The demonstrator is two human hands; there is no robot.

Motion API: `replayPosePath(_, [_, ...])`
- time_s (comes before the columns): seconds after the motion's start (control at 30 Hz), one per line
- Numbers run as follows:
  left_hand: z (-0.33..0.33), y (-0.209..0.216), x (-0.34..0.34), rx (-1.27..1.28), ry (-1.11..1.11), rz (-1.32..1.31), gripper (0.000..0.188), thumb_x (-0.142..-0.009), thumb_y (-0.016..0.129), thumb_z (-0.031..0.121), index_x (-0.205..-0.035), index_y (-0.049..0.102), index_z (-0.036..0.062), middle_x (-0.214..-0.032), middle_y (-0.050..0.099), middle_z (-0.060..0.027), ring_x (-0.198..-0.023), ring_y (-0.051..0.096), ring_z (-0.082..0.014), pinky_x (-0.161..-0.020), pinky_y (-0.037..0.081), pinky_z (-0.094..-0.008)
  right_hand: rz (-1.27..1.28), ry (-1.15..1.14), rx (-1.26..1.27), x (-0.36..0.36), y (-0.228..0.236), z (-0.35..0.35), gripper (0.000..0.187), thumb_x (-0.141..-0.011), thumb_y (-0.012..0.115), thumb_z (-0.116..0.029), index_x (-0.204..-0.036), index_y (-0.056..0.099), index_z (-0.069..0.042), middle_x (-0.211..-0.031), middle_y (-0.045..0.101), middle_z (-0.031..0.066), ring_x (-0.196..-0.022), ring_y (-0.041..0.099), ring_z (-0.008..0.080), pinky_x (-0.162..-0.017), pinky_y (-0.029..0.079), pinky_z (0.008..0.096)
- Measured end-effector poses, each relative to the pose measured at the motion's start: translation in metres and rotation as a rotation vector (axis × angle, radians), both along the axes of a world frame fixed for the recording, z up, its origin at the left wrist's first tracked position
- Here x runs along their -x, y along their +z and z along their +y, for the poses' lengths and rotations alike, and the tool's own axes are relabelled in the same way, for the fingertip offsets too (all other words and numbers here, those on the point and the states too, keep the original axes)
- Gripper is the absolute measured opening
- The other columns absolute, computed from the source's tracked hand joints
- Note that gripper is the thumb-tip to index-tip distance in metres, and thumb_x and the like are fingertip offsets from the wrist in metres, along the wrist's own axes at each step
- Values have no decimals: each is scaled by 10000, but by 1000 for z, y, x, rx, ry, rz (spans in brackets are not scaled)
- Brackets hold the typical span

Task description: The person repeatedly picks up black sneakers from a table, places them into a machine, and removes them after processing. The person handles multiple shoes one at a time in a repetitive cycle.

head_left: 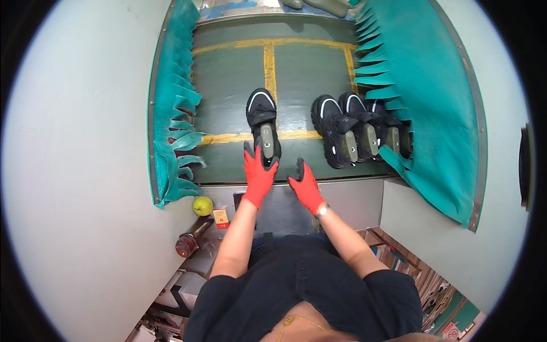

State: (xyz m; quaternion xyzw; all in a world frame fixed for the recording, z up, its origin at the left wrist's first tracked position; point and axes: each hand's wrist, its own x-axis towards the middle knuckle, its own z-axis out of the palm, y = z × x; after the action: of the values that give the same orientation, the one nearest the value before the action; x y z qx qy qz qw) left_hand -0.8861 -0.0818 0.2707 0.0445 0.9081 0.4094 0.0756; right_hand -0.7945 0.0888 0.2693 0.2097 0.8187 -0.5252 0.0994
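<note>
A black shoe with white trim (262, 122) stands on a dark green conveyor belt (228, 85), a grey-green last showing in its opening. My left hand (258, 174), in a red glove, reaches its heel with fingers spread, touching or nearly touching it. My right hand (305, 185), also in a red glove with dark fingertips, hovers open just right of that heel, holding nothing. Three more black shoes (356, 131) on lasts stand close together at the belt's right side, partly under the teal curtain.
Teal fringed curtains (174, 114) hang at the left and at the right (421, 97) of the belt between pale machine housings. Yellow lines cross the belt. A green fruit (202, 206), a small orange box (221, 217) and a brown roller (188, 242) sit at lower left.
</note>
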Motion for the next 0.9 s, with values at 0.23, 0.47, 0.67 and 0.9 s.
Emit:
replayPosePath(0.23, [39, -11, 27, 422, -133, -30, 545, -834, 809, 227, -1352, 641, 253, -1575, 350, -326, -1170, 593, -471, -962, 545, -490, -110, -231, 213, -131, 23, 36, 778, -959, 728, -171, -1617, 331, -54, -1567, 478, 185, -1388, 534, 311, -1078, 496, 404])
replayPosePath(0.47, [32, 6, -14, 380, -125, -145, 636, -839, 806, 210, -1435, 598, 291, -1582, 326, -337, -1170, 601, -481, -958, 549, -506, -151, -458, 282, -169, 32, 70, 696, -973, 678, -87, -1602, 381, -108, -1506, 535, 154, -1286, 580, 252, -910, 553, 356])
replayPosePath(0.67, [9, 10, -60, 255, -122, -72, 641, -836, 782, 326, -1444, 600, 235, -1489, 392, -374, -1241, 510, -562, -1054, 466, -585, 23, -161, 211, -175, -12, 79, 661, -969, 663, -75, -1575, 399, -53, -1425, 577, 178, -1080, 638, 227, -814, 554, 339])
replayPosePath(0.9, [-22, -4, -248, 18, -24, 4, 555, -1000, 650, 360, -1486, 550, 109, -1545, 483, -254, -1380, 514, -430, -1160, 432, -471, -293, 292, 185, -179, -84, 89, 727, -904, 734, -116, -1546, 417, 13, -1341, 618, 202, -990, 666, 246, -804, 565, 361])
